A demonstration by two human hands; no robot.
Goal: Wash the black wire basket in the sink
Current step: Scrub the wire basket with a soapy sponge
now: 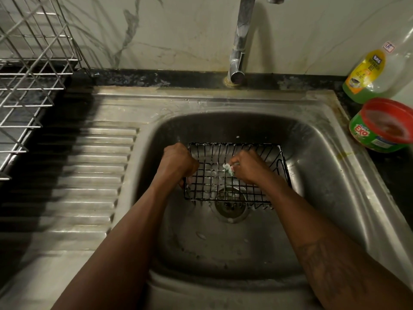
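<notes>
- Down in the head view, the black rectangular wire basket (223, 200) sits in the stainless steel sink (312, 175), over the round drain (230, 210); its grid is wet, with white suds on the wires.
- Left hand (176, 163) curls round the basket's left rim, gripping it.
- Right hand (250, 168) clenches a small whitish-green scrub pad (228, 169) pressed against the basket's inner wires.
- Both forearms reach forward and down into the basin.
- On the counter at right stands a green tub with a red lid (384, 126).
</notes>
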